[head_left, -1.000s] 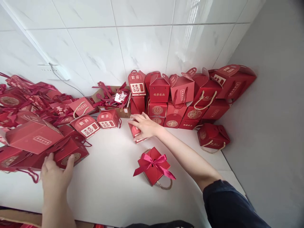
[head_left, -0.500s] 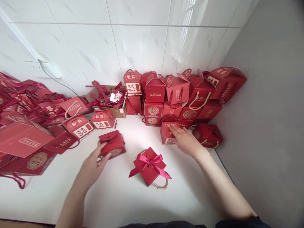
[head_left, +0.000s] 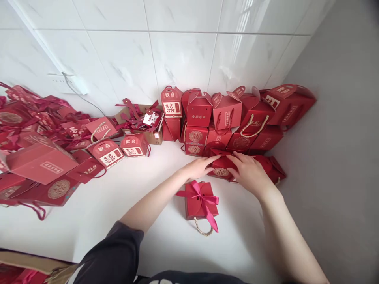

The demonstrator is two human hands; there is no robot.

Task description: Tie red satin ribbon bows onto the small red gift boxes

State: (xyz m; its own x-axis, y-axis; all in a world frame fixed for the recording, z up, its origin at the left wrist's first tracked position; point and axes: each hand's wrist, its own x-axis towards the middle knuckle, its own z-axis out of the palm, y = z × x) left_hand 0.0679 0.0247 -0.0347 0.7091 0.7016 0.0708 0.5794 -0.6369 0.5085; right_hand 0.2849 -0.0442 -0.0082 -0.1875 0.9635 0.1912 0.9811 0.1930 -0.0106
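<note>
Both hands meet at a red gift box (head_left: 220,172) with a gold round emblem, which sits against the front of the stacked boxes. My left hand (head_left: 199,169) holds its left side, fingers along the top edge. Over its right end, my right hand (head_left: 250,173) has its fingers on top and thumb at the front, closed on the box; it partly hides the box beside it. Nearer to me, a red box with a pink ribbon bow (head_left: 204,201) rests on the white table, its rope handle lying toward me.
Stacked red gift boxes (head_left: 199,112) line the tiled wall. A cardboard box (head_left: 158,136) holds ribbons and tags. Loose red boxes and ribbons (head_left: 41,148) are heaped at the left. A grey wall (head_left: 334,157) bounds the right side.
My left hand has carried the emblem box rightward to the stack, beside my right hand. The bow-tied box has turned on the table. The view has shifted slightly.
</note>
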